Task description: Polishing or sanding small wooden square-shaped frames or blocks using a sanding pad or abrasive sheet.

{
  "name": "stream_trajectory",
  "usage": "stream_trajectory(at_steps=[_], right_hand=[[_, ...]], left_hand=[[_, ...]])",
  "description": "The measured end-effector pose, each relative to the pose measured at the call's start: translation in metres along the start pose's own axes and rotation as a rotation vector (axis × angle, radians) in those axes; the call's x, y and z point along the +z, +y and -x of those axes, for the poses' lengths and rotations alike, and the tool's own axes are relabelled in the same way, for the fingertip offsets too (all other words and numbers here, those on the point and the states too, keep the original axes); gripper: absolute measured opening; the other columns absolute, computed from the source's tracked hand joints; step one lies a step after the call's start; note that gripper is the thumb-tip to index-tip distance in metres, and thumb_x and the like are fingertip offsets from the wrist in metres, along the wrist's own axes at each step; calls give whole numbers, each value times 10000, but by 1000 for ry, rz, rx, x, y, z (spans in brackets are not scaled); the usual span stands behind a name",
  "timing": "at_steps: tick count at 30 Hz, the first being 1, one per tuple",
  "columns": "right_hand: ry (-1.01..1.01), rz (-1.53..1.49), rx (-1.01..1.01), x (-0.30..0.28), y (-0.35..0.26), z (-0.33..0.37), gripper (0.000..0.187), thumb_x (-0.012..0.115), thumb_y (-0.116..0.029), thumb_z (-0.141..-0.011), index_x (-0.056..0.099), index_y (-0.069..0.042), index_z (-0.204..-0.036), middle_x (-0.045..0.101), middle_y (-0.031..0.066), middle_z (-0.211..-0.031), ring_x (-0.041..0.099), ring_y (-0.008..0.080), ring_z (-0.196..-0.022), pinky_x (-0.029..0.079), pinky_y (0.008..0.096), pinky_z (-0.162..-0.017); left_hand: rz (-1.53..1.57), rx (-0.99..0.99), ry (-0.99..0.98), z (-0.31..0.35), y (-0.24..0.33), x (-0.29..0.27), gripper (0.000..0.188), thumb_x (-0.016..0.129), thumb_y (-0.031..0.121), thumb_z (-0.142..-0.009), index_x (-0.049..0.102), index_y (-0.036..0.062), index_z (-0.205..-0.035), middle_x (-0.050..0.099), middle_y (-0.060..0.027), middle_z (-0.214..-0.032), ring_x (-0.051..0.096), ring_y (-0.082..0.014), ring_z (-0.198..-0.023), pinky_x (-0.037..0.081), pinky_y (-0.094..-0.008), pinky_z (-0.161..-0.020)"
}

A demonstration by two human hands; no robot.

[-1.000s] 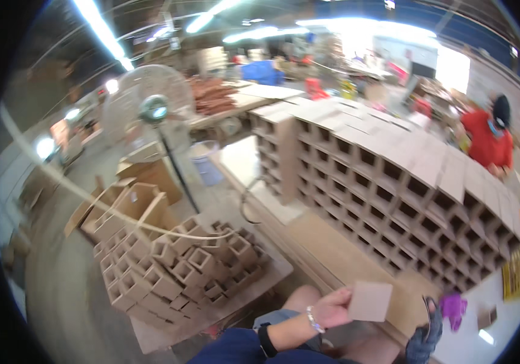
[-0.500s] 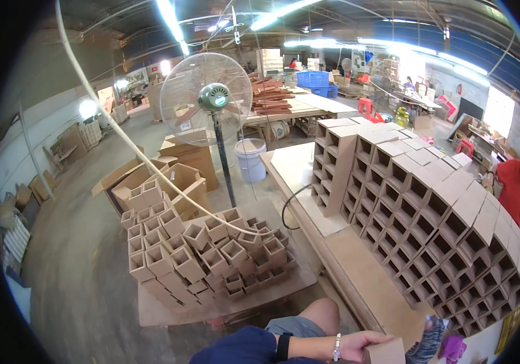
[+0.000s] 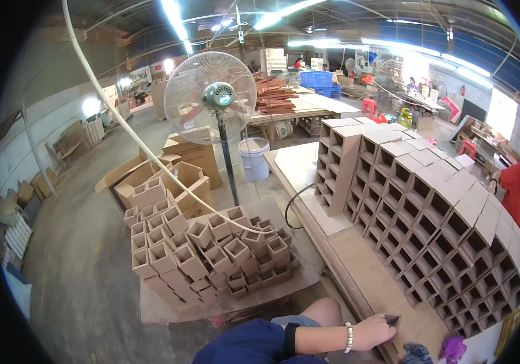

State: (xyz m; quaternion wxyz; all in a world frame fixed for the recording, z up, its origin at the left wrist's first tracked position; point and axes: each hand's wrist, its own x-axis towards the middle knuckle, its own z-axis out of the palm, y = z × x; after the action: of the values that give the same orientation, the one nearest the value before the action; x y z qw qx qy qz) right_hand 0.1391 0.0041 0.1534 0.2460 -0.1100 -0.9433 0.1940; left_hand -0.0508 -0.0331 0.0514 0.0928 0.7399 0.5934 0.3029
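Observation:
My left hand (image 3: 374, 333), with a beaded bracelet at its wrist, is closed on the edge of a small open brown box (image 3: 395, 320) at the bench's near end. Most of that box is hidden behind the fingers. Just right of it, a grey knit glove covers my right hand (image 3: 416, 353), cut off by the lower edge; its fingers are not made out. Beside the glove lies a purple cloth (image 3: 453, 349). To the right, a tall stack of similar open boxes (image 3: 418, 212) stands on the wooden bench (image 3: 366, 267).
More boxes (image 3: 163, 258) are piled loosely on a low board (image 3: 169, 312) at left. Behind them stand a pedestal fan (image 3: 218, 96), cardboard cartons (image 3: 190, 182) and a white bucket (image 3: 253, 159). A hanging hose (image 3: 126, 141) crosses the left side. A person in red (image 3: 519, 194) is at far right.
My left hand has moved forward and right, bringing the box onto the bench. My gloved right hand has dropped toward the lower edge. The view has shifted slightly.

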Motion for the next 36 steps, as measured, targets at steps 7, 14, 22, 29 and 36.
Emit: stream_trajectory(at_steps=[7,14,22,29,36], right_hand=[[-179,379,193,45,44,42,224,415,-170,-873,540,-57,-1021,519,208,-1163,585,263,-616,472,348,-505],[186,327,94,42,45,24,223,518,-20,-644,626,-95,-824,589,130,-822,554,328,-757,447,408,-641],[552,-240,303,44,19,33,182,635,-43,-729,659,-150,-874,614,133,-931,592,298,-863,475,378,-769],[432,-328,268,48,23,41,270,608,-10,-753,630,-165,-973,605,123,-1020,588,295,-920,475,363,-790],[388,-190,159,38,34,44,316,610,-47,-683,619,-128,-988,602,122,-1004,566,323,-943,460,391,-820]], left_hand=[[-2,435,237,-35,17,9,88,513,110,-687,437,70,-667,428,-58,-656,469,-200,-696,369,-346,-859],[103,396,439,-31,17,-27,458,706,189,-644,518,77,-1045,469,-131,-1176,429,-257,-1119,312,-414,-958],[1262,7,89,-26,14,-18,946,776,144,-640,179,47,-1368,251,-129,-1393,286,-263,-1277,249,-399,-1039],[1353,86,-34,-17,15,-23,822,721,14,-685,241,36,-1352,354,-106,-1332,367,-232,-1225,319,-373,-1006],[1419,10,-33,-16,10,-22,850,741,64,-660,243,34,-1348,373,-110,-1318,425,-233,-1172,371,-368,-968]])
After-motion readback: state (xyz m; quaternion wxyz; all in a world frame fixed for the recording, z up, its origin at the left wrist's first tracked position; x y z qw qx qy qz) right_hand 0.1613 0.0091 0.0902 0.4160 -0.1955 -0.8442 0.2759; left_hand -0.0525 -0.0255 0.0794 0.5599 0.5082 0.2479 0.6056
